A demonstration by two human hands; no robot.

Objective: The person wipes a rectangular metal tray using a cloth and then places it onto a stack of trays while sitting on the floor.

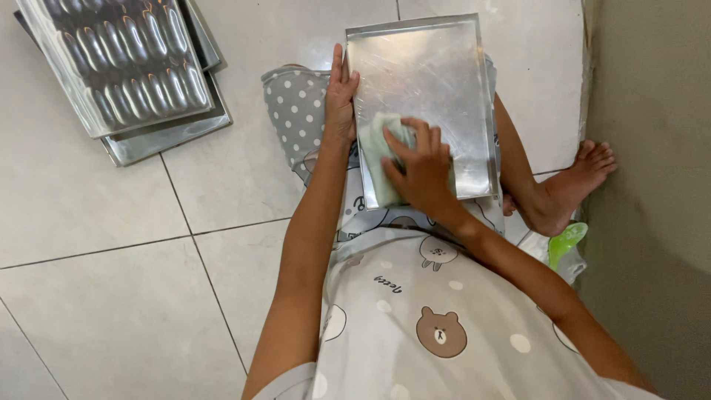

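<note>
A rectangular metal baking tray (437, 67) rests on my lap as I sit on the floor. My left hand (340, 96) lies flat along the tray's left rim, fingers straight, steadying it. My right hand (419, 170) presses a pale green cloth (376, 152) onto the near left part of the tray's inner surface. The cloth is partly hidden under my fingers.
A stack of metal trays (167, 137) lies on the tiled floor at the upper left, topped by a ridged mould pan (118, 55). A wall (652, 148) runs along the right, close to my bare foot (570, 192). A green and clear plastic item (566, 241) sits by my right side.
</note>
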